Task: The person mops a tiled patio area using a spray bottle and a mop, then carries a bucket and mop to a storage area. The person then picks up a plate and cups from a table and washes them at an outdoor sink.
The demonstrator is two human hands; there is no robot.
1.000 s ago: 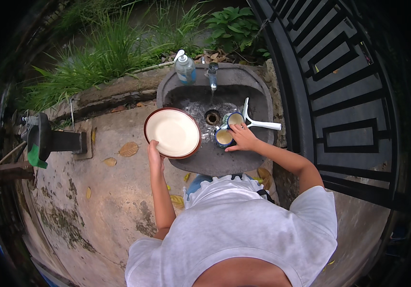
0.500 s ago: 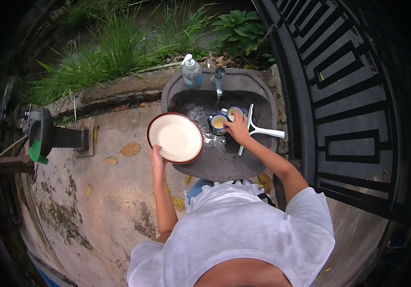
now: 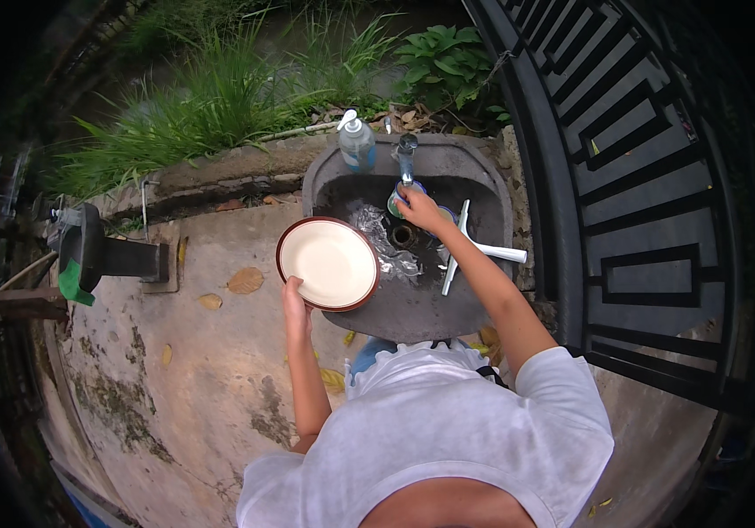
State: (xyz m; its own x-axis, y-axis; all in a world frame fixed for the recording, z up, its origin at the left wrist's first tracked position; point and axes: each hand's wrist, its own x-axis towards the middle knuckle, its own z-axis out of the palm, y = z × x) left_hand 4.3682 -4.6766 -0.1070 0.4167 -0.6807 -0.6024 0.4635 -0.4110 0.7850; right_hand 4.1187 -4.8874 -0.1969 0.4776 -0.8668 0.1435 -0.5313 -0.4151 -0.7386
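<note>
My left hand [image 3: 296,301] grips the lower left rim of a cream plate [image 3: 326,264] with a brown edge, thumb on top, beside the sink's left side. My right hand [image 3: 423,209] is closed on a blue-rimmed mug [image 3: 394,201] right below the spout of the faucet [image 3: 407,157]. My fingers cover much of that mug. A second mug [image 3: 448,214] shows only partly behind my right wrist. The dark stone sink [image 3: 395,310] has a round drain hole [image 3: 404,235] and shiny wet patches. A white squeegee [image 3: 499,253] lies at its right side, its handle across the rim.
A clear pump bottle [image 3: 357,146] with a white top stands on the sink's back left corner. A black metal gate [image 3: 571,220] runs along the right. Grass [image 3: 210,114] grows behind a low stone ledge. At left stands a dark post-like fixture [image 3: 87,246] with a green cloth [image 3: 72,280].
My right hand has lifted one mug from the middle of the sink up to the faucet, uncovering the drain hole. The plate stays in my left hand, nearly unmoved.
</note>
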